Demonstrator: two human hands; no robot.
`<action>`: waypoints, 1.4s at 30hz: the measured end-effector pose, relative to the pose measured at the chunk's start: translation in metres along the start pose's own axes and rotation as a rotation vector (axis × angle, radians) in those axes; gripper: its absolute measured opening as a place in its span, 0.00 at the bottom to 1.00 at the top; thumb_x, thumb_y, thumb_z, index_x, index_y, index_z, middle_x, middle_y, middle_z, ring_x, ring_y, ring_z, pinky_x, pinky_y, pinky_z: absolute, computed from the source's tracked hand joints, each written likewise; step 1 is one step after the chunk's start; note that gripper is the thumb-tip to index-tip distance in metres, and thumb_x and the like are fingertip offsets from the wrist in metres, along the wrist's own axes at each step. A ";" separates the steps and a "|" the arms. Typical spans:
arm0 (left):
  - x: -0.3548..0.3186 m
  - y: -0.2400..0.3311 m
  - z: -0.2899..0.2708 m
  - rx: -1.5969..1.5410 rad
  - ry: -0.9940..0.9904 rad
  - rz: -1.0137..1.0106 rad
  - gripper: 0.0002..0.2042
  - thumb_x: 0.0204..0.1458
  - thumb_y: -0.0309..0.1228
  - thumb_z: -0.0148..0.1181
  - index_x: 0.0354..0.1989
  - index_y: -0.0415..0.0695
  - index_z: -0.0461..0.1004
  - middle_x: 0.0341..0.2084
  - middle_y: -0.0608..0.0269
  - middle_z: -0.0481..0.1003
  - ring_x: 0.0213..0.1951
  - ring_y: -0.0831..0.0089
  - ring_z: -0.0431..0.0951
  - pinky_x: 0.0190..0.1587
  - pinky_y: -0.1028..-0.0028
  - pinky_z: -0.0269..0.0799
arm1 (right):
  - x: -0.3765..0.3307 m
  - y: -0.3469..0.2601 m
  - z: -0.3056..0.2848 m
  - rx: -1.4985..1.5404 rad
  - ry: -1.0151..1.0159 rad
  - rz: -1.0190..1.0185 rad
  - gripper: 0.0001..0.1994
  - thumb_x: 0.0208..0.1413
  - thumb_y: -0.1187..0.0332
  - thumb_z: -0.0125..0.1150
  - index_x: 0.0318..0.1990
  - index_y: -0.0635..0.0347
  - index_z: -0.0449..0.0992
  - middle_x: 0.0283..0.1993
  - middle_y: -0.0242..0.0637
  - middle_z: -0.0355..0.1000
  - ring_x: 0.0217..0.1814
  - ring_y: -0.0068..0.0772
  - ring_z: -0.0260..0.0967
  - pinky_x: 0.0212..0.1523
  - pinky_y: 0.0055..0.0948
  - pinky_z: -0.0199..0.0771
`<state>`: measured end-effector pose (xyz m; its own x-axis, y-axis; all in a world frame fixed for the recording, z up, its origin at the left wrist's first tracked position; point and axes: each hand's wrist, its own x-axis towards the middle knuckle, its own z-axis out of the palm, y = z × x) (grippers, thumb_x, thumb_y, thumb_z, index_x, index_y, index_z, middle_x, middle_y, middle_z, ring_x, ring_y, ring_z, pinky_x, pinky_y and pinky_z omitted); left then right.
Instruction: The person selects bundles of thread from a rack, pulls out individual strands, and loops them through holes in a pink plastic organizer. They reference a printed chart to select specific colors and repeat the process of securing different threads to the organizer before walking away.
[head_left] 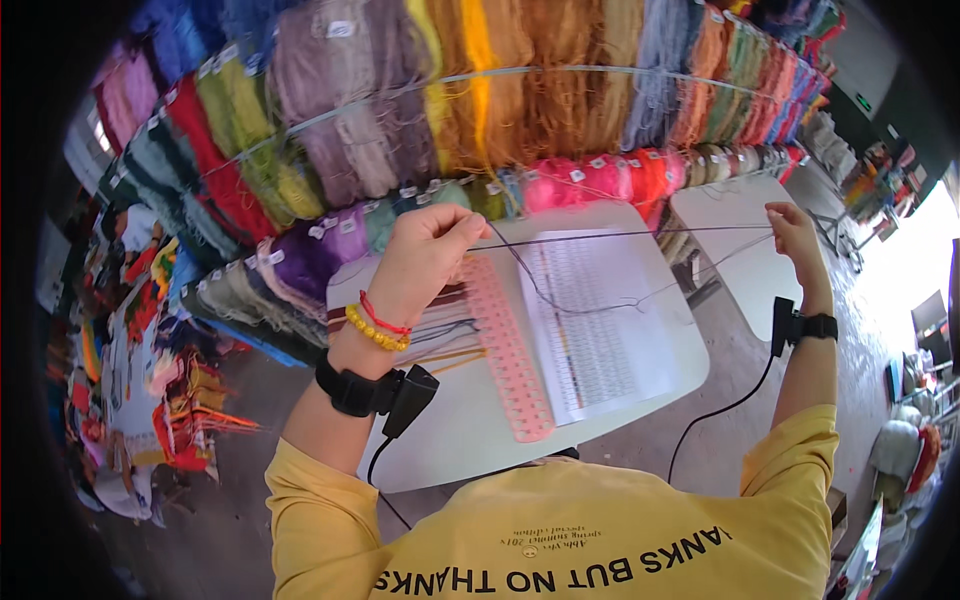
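Note:
A dark thread (620, 235) runs nearly straight between my raised hands, above the table. My left hand (432, 245) pinches it at its left end, thumb and finger pressed together. Far out to the right, my right hand (793, 240) grips the other end with its fingers closed. A slack loop of the thread hangs below the taut stretch, over a printed paper sheet (640, 350). Beside the sheet, under my left hand, lies a pink strip with rows of holes (508, 365). Brown, grey and ochre threads (440, 335) extend from its left side.
The white table (450, 455) has rounded corners; a second white table (730, 215) stands at the right. Hanks of coloured yarn (540, 110) hang in rows along the far side. More bundles (185, 420) lie at the left. Black cables (715, 412) trail from both wrist straps.

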<state>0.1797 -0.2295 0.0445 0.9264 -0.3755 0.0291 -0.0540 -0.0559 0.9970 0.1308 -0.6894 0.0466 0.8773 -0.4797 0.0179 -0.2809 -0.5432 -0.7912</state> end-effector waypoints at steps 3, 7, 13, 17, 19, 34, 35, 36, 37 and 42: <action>0.017 0.011 0.029 0.090 -0.068 0.078 0.09 0.50 0.30 0.50 0.25 0.37 0.71 0.10 0.77 0.59 0.13 0.89 0.54 0.16 0.86 0.48 | -0.006 0.008 0.011 -0.579 0.354 -0.429 0.16 0.44 0.64 0.51 0.43 0.54 0.68 0.35 0.41 0.70 0.40 0.41 0.68 0.40 0.35 0.65; 0.018 0.019 0.049 0.137 -0.105 0.066 0.08 0.50 0.30 0.50 0.26 0.37 0.71 0.11 0.77 0.61 0.13 0.90 0.55 0.15 0.86 0.48 | -0.058 -0.081 0.107 0.297 -0.342 -0.445 0.18 0.50 0.71 0.50 0.51 0.55 0.63 0.42 0.29 0.67 0.28 0.16 0.62 0.25 0.15 0.65; 0.028 0.031 0.052 0.511 -0.222 0.270 0.09 0.49 0.29 0.51 0.26 0.35 0.72 0.17 0.72 0.69 0.22 0.87 0.64 0.24 0.84 0.61 | -0.084 -0.124 0.154 0.526 -0.890 -0.458 0.15 0.48 0.70 0.53 0.45 0.63 0.66 0.33 0.32 0.68 0.26 0.18 0.63 0.27 0.17 0.65; 0.026 0.054 0.035 0.482 -0.334 0.230 0.07 0.48 0.28 0.51 0.26 0.36 0.71 0.17 0.71 0.69 0.22 0.86 0.64 0.24 0.84 0.61 | -0.066 -0.117 0.129 0.385 -0.753 -0.467 0.07 0.49 0.68 0.54 0.29 0.63 0.71 0.21 0.26 0.64 0.21 0.13 0.59 0.21 0.14 0.61; 0.022 0.075 0.031 0.483 -0.347 0.192 0.07 0.48 0.28 0.51 0.26 0.37 0.71 0.16 0.72 0.68 0.20 0.87 0.62 0.22 0.85 0.58 | -0.062 -0.111 0.117 0.394 -0.749 -0.463 0.07 0.50 0.68 0.54 0.29 0.63 0.71 0.20 0.25 0.64 0.20 0.13 0.59 0.21 0.14 0.60; 0.016 0.151 -0.027 0.211 -0.366 0.255 0.08 0.51 0.33 0.50 0.28 0.41 0.68 0.17 0.75 0.65 0.16 0.89 0.59 0.18 0.90 0.52 | -0.028 -0.044 0.058 0.335 -0.493 -0.329 0.08 0.50 0.66 0.54 0.28 0.61 0.71 0.21 0.23 0.62 0.20 0.12 0.56 0.20 0.13 0.56; 0.016 0.153 -0.029 0.230 -0.352 0.258 0.08 0.51 0.34 0.50 0.28 0.42 0.68 0.15 0.76 0.63 0.16 0.90 0.59 0.18 0.90 0.52 | -0.026 -0.041 0.058 0.325 -0.481 -0.327 0.08 0.51 0.66 0.54 0.28 0.61 0.71 0.20 0.23 0.62 0.19 0.12 0.56 0.19 0.13 0.55; 0.016 0.156 -0.031 0.247 -0.341 0.259 0.08 0.51 0.34 0.50 0.27 0.42 0.67 0.14 0.77 0.61 0.15 0.90 0.58 0.18 0.90 0.52 | -0.024 -0.038 0.059 0.314 -0.467 -0.323 0.08 0.51 0.66 0.53 0.28 0.61 0.71 0.20 0.23 0.61 0.19 0.12 0.55 0.19 0.13 0.55; 0.017 0.159 -0.035 0.246 -0.382 0.254 0.08 0.51 0.34 0.49 0.27 0.42 0.66 0.14 0.77 0.59 0.15 0.90 0.58 0.18 0.90 0.52 | -0.021 -0.034 0.059 0.314 -0.465 -0.321 0.08 0.51 0.66 0.53 0.28 0.61 0.71 0.20 0.23 0.61 0.19 0.12 0.55 0.19 0.13 0.55; 0.010 0.165 -0.041 0.184 -0.388 0.295 0.09 0.51 0.34 0.49 0.28 0.41 0.67 0.15 0.76 0.59 0.16 0.89 0.58 0.18 0.90 0.53 | -0.009 -0.011 0.073 0.233 -0.441 -0.229 0.09 0.50 0.66 0.54 0.24 0.62 0.70 0.16 0.23 0.60 0.17 0.13 0.55 0.19 0.14 0.56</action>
<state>0.1957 -0.2049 0.2123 0.6576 -0.7129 0.2435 -0.3887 -0.0442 0.9203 0.1543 -0.6286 0.0110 0.9999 -0.0057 -0.0124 -0.0137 -0.4086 -0.9126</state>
